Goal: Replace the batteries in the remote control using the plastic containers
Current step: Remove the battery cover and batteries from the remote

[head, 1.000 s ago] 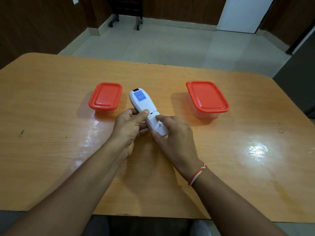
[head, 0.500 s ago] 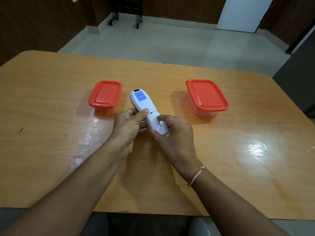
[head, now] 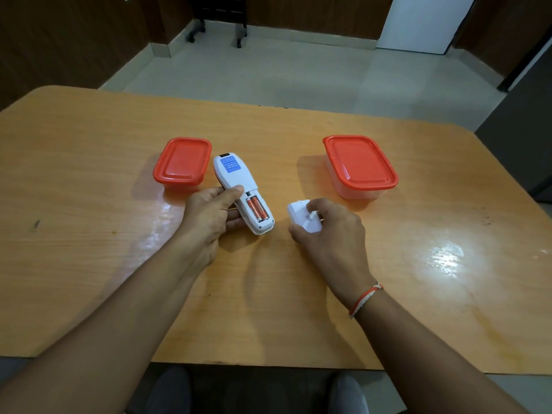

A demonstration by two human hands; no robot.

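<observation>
A white remote control (head: 234, 177) lies face down on the wooden table (head: 89, 234), its blue label at the far end. My left hand (head: 212, 215) grips it from the left side, thumb on its back. Its battery bay is uncovered and two orange batteries (head: 257, 209) sit inside. My right hand (head: 328, 231) holds the white battery cover (head: 303, 215) just right of the remote, low over the table. A small plastic container with a red lid (head: 182, 161) stands left of the remote. A larger red-lidded container (head: 360, 165) stands to the right. Both lids are on.
The table's near edge runs just above my knees (head: 170, 389). A glare patch (head: 445, 255) shines on the right side of the table. Beyond the far edge are a tiled floor and the wheeled base of a chair (head: 215, 28).
The battery cover has come off the remote. My right hand has carried it to the right, away from the remote, exposing the two batteries. My left hand has stayed on the remote.
</observation>
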